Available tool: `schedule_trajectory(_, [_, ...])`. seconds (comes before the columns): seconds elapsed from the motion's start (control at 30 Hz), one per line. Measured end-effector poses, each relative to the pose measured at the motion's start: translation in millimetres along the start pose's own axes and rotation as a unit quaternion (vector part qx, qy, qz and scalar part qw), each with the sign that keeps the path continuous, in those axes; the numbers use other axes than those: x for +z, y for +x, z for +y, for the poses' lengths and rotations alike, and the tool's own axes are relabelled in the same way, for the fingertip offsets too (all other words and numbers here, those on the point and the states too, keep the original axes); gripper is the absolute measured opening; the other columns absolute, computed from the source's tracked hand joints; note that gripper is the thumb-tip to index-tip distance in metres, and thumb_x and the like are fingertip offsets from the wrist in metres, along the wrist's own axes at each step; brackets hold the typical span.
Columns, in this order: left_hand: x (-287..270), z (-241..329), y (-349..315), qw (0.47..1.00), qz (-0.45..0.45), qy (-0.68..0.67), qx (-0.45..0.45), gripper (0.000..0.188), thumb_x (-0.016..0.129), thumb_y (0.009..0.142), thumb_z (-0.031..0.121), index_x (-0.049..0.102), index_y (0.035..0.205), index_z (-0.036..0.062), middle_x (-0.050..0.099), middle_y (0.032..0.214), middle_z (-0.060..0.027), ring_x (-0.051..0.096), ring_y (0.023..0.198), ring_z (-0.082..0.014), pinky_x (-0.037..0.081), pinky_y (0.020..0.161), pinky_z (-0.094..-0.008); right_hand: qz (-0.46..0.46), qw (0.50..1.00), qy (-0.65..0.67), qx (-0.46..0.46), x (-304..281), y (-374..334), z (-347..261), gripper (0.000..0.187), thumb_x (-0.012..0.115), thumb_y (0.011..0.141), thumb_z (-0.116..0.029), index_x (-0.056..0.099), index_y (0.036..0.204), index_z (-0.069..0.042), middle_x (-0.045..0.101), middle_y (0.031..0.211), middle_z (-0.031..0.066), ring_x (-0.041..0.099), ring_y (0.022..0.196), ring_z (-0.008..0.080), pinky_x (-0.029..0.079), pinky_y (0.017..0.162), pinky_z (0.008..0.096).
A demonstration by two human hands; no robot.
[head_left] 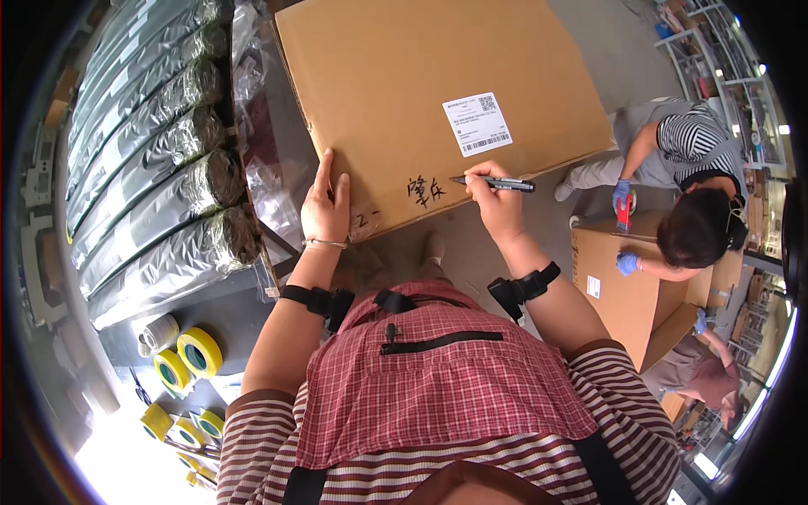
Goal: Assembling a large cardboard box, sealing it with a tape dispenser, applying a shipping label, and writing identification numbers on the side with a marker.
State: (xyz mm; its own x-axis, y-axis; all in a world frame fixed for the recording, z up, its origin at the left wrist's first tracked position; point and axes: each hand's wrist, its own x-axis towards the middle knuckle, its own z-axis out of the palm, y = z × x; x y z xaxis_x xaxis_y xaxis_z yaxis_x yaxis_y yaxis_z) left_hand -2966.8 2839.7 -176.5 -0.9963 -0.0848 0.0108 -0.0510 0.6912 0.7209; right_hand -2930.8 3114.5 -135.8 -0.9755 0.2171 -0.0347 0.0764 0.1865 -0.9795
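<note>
A large brown cardboard box [379,93] lies before me, its broad face up. Between the fingers of my right hand [498,202] is a black marker [505,183], its tip close to the cardboard just right of some black handwriting [427,192]. Whether the tip touches the board I cannot tell. My left hand [326,206] rests on the box's left near corner, thumb and forefinger stretched apart. A white printed label [477,124] is stuck on the box above the handwriting.
Long rolls wrapped in grey plastic [160,194] are stacked at the left. Yellow tape rolls [199,352] sit on a dark table [227,295]. At the right, a gloved person [699,194] holds a red tape dispenser [624,210] over another carton [619,286]; a second person [707,366] works beyond.
</note>
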Motion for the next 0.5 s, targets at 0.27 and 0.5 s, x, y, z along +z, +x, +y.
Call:
schedule_trajectory(0.27, [8, -1, 4, 0.997, 0.06, 0.026, 0.043, 0.047, 0.052, 0.096, 0.032, 0.045, 0.141, 0.0208, 0.064, 0.088, -0.018, 0.063, 0.077, -0.0322, 0.05, 0.068, -0.0418, -0.021, 0.999, -0.026, -0.014, -5, 3, 9, 0.01, 0.063, 0.088, -0.013, 0.062, 0.086, -0.004, 0.052, 0.064, -0.0044, 0.045, 0.058, 0.0032, 0.039, 0.054, 0.022])
schedule_trajectory(0.5, [7, 3, 3, 0.998, 0.053, 0.023, 0.032, 0.047, 0.051, 0.097, 0.034, 0.045, 0.141, 0.0202, 0.065, 0.101, -0.0216, 0.064, 0.089, -0.0358, 0.051, 0.074, -0.0417, -0.012, 0.987, -0.132, -0.089, -3, 6, -6, 0.01, 0.064, 0.086, -0.013, 0.063, 0.088, -0.004, 0.058, 0.063, 0.0003, 0.051, 0.055, 0.0062, 0.043, 0.053, 0.0239])
